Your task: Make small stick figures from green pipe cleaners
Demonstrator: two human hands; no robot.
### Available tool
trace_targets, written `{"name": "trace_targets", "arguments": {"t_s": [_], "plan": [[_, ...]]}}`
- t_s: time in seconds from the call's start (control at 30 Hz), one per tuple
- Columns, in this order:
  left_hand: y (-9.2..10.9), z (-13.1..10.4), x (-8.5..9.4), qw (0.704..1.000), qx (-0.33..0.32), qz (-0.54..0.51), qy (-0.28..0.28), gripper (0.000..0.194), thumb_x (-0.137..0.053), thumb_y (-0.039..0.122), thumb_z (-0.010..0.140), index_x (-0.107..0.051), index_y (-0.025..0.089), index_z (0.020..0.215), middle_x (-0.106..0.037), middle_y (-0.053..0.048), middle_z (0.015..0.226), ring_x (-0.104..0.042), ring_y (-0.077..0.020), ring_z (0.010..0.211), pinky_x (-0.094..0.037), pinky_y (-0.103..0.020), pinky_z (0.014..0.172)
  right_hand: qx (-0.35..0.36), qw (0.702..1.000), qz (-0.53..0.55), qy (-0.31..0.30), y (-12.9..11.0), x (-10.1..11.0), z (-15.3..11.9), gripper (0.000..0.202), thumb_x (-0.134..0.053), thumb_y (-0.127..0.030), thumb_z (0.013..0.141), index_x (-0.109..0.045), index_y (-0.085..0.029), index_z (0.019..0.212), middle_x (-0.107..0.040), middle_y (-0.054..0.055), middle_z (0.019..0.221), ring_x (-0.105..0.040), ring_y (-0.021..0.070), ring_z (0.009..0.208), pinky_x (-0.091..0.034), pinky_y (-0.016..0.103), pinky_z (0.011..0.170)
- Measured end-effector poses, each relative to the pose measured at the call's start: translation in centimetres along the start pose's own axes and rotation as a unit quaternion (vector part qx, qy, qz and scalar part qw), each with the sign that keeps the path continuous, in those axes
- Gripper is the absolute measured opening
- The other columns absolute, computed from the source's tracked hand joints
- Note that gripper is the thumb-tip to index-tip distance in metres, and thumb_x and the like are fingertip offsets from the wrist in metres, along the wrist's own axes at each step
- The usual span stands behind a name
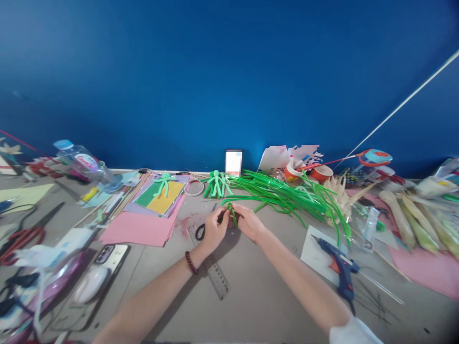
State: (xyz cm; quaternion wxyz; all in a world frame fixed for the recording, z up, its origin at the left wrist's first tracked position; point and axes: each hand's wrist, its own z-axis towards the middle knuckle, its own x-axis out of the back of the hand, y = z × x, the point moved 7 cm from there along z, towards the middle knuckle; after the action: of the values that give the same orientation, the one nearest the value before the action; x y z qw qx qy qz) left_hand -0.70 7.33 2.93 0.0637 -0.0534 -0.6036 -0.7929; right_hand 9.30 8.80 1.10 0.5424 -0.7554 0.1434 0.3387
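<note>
Pinching green strip (234, 218) from both sides, left hand (216, 225) and right hand (250, 223) sit equally near, its tail running down between them.

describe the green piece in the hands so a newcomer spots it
Find the grey table below the blue wall. Near its middle, the left hand and right hand meet around a small green piece. Unlike the green strands and green figures beyond, it alone is held.

Ruler (217, 278) (perforated) on grey table (267, 301)
</note>
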Motion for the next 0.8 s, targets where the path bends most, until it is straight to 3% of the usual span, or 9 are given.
{"name": "trace_targets", "arguments": {"t_s": [0.13,0.3,0.43,0.57,0.7,0.8], "plan": [[0.3,-0.1,0.0,0.999,-0.024,0.034,-0.004,0.018,-0.052,0.032,0.087,-0.059,0.017,0.078,-0.055,0.001,0.061,-0.051,-0.0107,0.053,-0.041,-0.021,0.051,-0.022,1.000,-0.009,0.005,0.0,0.3,0.0,0.023,-0.075,-0.034,0.068,-0.065,-0.014,0.075,-0.066,0.002,0.068,-0.059,0.0147,0.061,-0.048,0.028,0.057],[0.7,-0.1,-0.1,0.998,-0.044,0.049,-0.015,0.018,-0.050,0.030,0.088,-0.058,0.017,0.078,-0.056,0.001,0.065,-0.052,-0.0117,0.058,-0.042,-0.022,0.055,-0.074,0.995,0.004,0.072,0.2,1.6,0.0,0.008,-0.070,-0.022,0.070,-0.065,-0.016,0.071,-0.067,0.001,0.069,-0.061,0.0128,0.064,-0.051,0.026,0.065],[1.1,-0.3,-0.2,0.997,-0.055,0.054,-0.017,0.017,-0.051,0.030,0.087,-0.059,0.018,0.079,-0.058,0.000,0.067,-0.053,-0.0123,0.060,-0.042,-0.023,0.057,-0.063,0.994,-0.009,0.088,-0.1,2.1,0.2,0.002,-0.067,-0.017,0.067,-0.066,-0.017,0.065,-0.066,0.001,0.068,-0.059,0.0113,0.061,-0.050,0.024,0.062],[0.8,-0.2,-0.1,0.999,-0.038,0.033,-0.015,0.018,-0.052,0.031,0.087,-0.058,0.018,0.076,-0.055,0.001,0.062,-0.052,-0.0116,0.056,-0.040,-0.023,0.054,-0.036,0.995,-0.040,0.083,-0.7,1.9,0.2,0.006,-0.069,-0.022,0.064,-0.067,-0.017,0.065,-0.067,0.002,0.069,-0.059,0.0126,0.063,-0.050,0.025,0.063],[-0.2,0.2,-0.3,0.998,0.016,-0.062,-0.024,0.023,-0.056,0.037,0.084,-0.058,0.017,0.072,-0.052,0.003,0.055,-0.049,-0.0099,0.048,-0.038,-0.022,0.047,0.017,0.990,-0.109,0.084,-1.9,1.8,0.1,0.009,-0.073,-0.024,0.062,-0.067,-0.018,0.065,-0.067,0.001,0.068,-0.059,0.0123,0.064,-0.048,0.024,0.064],[-1.3,0.4,-0.9,0.983,0.082,-0.156,-0.044,0.030,-0.060,0.044,0.079,-0.056,0.016,0.069,-0.052,0.004,0.053,-0.046,-0.0084,0.041,-0.037,-0.022,0.043,0.109,0.960,-0.241,0.094,-3.6,1.5,-0.3,0.012,-0.072,-0.021,0.063,-0.066,-0.019,0.072,-0.067,0.000,0.069,-0.060,0.0129,0.063,-0.048,0.025,0.064]]}}
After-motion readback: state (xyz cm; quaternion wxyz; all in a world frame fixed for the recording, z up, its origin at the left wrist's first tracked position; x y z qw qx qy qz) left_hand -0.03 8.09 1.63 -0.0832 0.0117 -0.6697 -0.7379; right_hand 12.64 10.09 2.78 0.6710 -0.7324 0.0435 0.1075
